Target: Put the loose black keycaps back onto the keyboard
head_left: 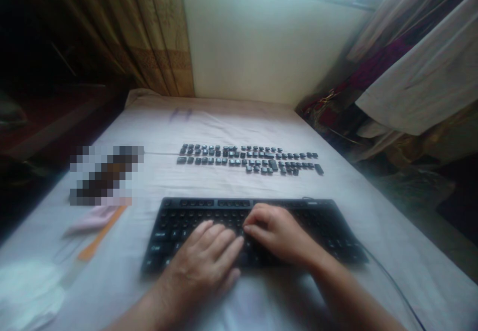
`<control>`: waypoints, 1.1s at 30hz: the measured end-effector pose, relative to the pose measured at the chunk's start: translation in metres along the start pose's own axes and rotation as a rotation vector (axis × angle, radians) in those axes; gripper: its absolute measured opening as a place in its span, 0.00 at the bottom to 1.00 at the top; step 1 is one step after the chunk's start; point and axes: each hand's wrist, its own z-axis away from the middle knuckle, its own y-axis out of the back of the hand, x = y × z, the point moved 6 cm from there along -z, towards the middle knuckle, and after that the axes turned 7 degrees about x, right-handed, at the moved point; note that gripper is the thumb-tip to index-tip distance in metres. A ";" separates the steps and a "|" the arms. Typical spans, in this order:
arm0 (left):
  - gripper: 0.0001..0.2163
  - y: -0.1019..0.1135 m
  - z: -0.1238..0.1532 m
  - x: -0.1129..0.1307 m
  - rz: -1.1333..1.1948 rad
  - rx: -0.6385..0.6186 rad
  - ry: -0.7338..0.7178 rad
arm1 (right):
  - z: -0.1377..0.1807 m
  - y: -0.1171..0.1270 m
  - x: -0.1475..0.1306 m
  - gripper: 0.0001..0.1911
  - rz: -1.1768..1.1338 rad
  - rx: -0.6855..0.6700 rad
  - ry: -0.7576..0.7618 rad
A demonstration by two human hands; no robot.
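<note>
In the head view, the keyboard (pixel 254 257) is set directly beneath both hands, on a pale sheet (pixel 157 176). The left hand (pixel 209 256) is laid over the keys with its fingers stretched out side by side; nothing is seen clasped in it. The thumb and fingertips of the right hand (pixel 278 231) are brought together in a pinch, just beyond and to the right of the left fingertips; whether a key is caught between them cannot be told. Just beyond the pinch, past the keyboard's far edge, loose keys (pixel 231 162) are laid out in rows. The work at the pinch is best done, it is judged, with the board pinned by the left palm, so that no sliding is allowed on the soft sheet. Each key is best handled squarely and with even force, since a small clip could be snapped by a sideways twist. The rows beyond the hands should be left undisturbed by sleeve or wrist, as their order may be needed. The cable (pixel 389 275), led off to the right of the grip, should be given slack, lest the board be tugged askew.
</note>
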 end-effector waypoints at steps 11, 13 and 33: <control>0.14 0.001 -0.002 -0.003 -0.046 0.161 -0.077 | -0.001 0.005 -0.002 0.07 -0.092 0.031 -0.001; 0.14 0.001 -0.001 -0.003 -0.051 0.187 -0.091 | -0.005 0.010 -0.003 0.06 -0.089 0.033 0.021; 0.13 -0.007 0.003 -0.009 -0.129 0.265 -0.214 | -0.098 0.044 0.032 0.14 0.606 0.218 -0.067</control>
